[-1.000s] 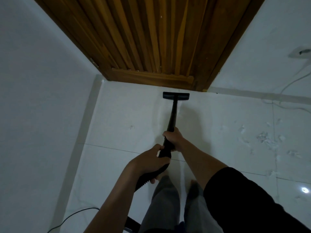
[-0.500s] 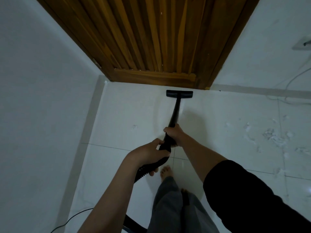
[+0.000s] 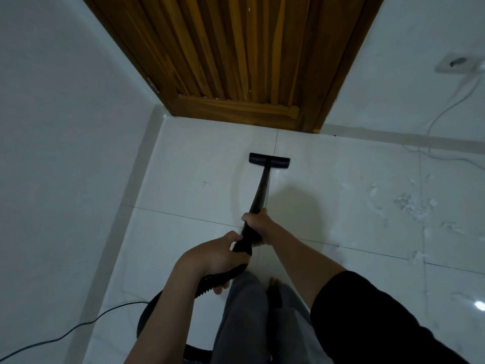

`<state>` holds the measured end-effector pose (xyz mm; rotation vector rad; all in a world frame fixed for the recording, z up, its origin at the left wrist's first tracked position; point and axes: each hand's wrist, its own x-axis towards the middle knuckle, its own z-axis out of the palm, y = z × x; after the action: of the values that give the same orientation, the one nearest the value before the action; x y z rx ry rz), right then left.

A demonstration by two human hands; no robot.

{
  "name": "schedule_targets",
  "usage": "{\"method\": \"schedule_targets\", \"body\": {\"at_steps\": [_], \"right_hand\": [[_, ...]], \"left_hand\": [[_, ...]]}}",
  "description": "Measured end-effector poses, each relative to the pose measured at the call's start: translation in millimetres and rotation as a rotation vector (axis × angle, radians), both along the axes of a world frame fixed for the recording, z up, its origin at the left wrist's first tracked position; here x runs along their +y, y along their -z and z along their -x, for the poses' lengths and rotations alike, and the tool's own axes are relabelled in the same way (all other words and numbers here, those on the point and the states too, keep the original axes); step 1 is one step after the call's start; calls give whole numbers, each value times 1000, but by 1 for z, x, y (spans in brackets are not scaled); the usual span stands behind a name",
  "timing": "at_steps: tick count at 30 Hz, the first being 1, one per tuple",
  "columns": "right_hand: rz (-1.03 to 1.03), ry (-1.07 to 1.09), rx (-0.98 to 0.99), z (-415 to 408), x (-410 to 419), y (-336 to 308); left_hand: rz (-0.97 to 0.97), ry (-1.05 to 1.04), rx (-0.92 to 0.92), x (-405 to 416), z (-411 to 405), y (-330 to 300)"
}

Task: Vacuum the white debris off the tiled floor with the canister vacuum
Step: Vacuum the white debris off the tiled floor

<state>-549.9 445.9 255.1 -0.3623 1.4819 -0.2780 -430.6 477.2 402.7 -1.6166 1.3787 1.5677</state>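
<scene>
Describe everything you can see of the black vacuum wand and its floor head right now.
The black vacuum wand is a slim matte tube, plastic-looking, slanting forward and down to a flat rectangular floor head on the white tiled floor, short of the wooden door. The right hand grips it higher, the left hand at the ribbed hose end.

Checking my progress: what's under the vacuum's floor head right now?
The floor head sits on bare white tile; whatever lies beneath it is covered. The white debris is scattered well to its right, untouched.
</scene>
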Motion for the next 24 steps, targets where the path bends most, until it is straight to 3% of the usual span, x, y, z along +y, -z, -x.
{"method": "schedule_targets", "body": {"at_steps": [24], "right_hand": [[-41,-20,56,-82,112,2]], "left_hand": [[-83,-36,55,111,-85,9]]}}
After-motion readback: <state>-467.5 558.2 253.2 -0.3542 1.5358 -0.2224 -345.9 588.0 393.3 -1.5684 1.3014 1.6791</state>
